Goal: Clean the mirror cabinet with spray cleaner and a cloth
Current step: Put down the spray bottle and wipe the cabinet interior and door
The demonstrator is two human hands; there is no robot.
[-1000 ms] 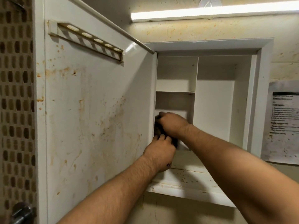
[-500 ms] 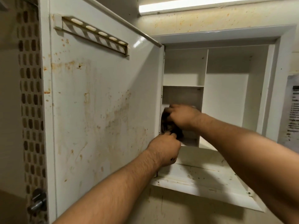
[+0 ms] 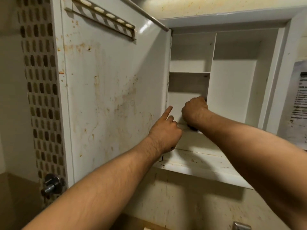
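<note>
The mirror cabinet (image 3: 232,90) hangs open, white inside, with shelves on its left half. Its door (image 3: 108,97) swings out to the left, and the inner face is streaked with brown stains. My right hand (image 3: 195,110) reaches into the lower left compartment and grips a dark cloth (image 3: 192,128); only a small bit shows under the wrist. My left hand (image 3: 164,131) is just below and left of it, with the index finger straight up against the hinge-side edge of the door and the other fingers curled. No spray cleaner is in view.
A slotted metal rack (image 3: 103,12) is fixed near the door's top. The cabinet's bottom ledge (image 3: 199,163) is stained. A printed paper notice (image 3: 297,103) hangs on the wall at right. A metal latch (image 3: 51,183) sits below a mosaic tile strip (image 3: 41,80) at left.
My left hand has let go of the cloth and now points its index finger up at the door edge. My right hand moved right and down inside the compartment with the cloth.
</note>
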